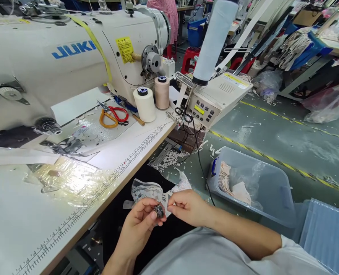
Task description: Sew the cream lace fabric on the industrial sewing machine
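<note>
My left hand (142, 225) is closed around a small round dark metal part (159, 211), which looks like a bobbin case, held between thumb and fingers over my lap. Just to its right, my right hand (186, 206) is closed in a pinch close to the metal part; what lies between its fingertips is too small to make out. White lace fabric (148, 190) rests on my dark-clothed lap behind both hands.
A JUKI sewing machine (72, 57) stands on the table (20, 214) at the left. Scissors (109, 117) and thread cones (145, 105) lie or stand beside it. A control box (218, 97) hangs off the table's end. A clear bin (275, 191) with fabric pieces sits on the floor right.
</note>
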Motion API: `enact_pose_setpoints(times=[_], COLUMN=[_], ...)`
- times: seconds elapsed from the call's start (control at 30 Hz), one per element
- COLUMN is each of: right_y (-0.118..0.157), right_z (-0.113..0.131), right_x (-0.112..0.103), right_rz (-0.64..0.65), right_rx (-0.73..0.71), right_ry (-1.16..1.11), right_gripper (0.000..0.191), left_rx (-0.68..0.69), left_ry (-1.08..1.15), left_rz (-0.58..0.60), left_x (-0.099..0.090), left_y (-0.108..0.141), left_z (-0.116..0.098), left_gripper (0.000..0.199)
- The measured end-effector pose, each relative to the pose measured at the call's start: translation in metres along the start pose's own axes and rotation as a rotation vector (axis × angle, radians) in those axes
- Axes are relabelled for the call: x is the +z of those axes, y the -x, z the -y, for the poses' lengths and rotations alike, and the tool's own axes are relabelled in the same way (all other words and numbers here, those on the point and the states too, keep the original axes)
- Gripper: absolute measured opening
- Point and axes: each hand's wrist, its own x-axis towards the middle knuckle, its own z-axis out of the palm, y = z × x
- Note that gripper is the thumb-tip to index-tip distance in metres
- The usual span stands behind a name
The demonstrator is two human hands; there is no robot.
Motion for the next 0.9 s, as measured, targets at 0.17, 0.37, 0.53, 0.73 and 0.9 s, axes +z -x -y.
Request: enact_pose_setpoints(times=[0.17,0.37,0.53,0.73,0.9], right_y=[-0.005,-0.005,-0.002,0.008,-0.002], right_z=[0.003,0.005,0.008,0.02,0.029], right_x=[-0.002,-0.008,-0.016,-0.033,-0.018], right_rz=[0.042,-0.033,-0.117,-0.134,0.186], right_rx=[0.01,-0.164,-0.21,-0.272,-0.224], right_ry=[0.003,0.127,0.188,0.146,0.276], right_gripper=[0.015,0.016,0.014,0.011,0.007], left_rx=[-0.08,-0.111,-0.145,-0.064,0.011], left_ry=[0.038,-0.02,-0.087,-0.224,-0.224], left_rz=[0.096,0.122,0.157,0.039,-0.299], left_x=[-0.007,-0.011,-0.005,-0.006,-0.009], left_y=[0.0,0.0,0.001,0.0,0.0], left_z=[0.014,0.016,0.006,0.004,0.006], left_gripper=[0.023,0.026,0.023,0.03,0.05])
